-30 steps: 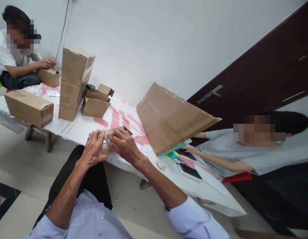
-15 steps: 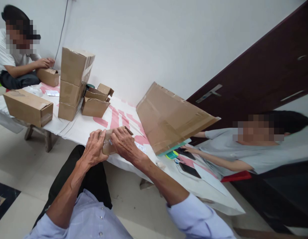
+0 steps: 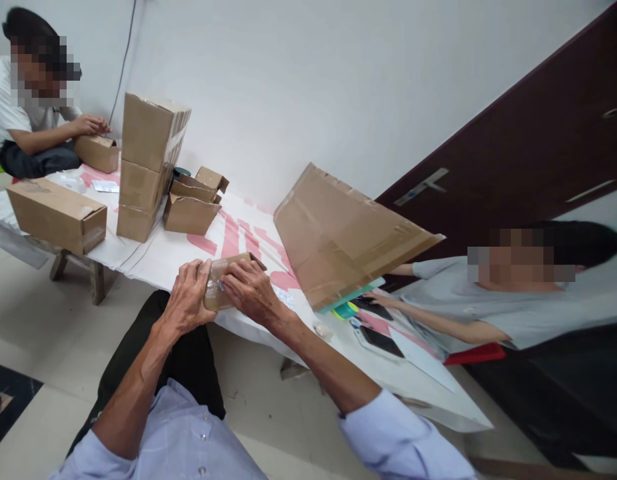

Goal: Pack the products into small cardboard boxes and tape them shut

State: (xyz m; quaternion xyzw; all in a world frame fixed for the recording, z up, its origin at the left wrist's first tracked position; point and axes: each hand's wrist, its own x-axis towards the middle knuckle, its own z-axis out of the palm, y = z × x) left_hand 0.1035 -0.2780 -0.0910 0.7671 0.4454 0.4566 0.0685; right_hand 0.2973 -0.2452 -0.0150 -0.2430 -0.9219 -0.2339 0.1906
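A small cardboard box (image 3: 216,301) with shiny clear tape on it is between my hands at the table's near edge. My left hand (image 3: 189,293) is closed round its left end, fingers over the top. Across the box's right part lies my right hand (image 3: 251,283), its fingers curled down and drawn together against the taped face. A tiny pale bit shows by those fingertips, too small to name. The right hand covers much of the box, and one brown flap edge sticks out behind it.
Stacked cartons (image 3: 143,160), an opened carton (image 3: 191,213) and a long carton (image 3: 51,213) stand to the left. A large cardboard sheet (image 3: 348,233) leans at right, near a phone (image 3: 381,341) and a tape roll (image 3: 344,311). Co-workers sit at both ends.
My right hand has shifted slightly left on the box, and its fingers have curled in more. My left hand keeps its hold. The box stays in place.
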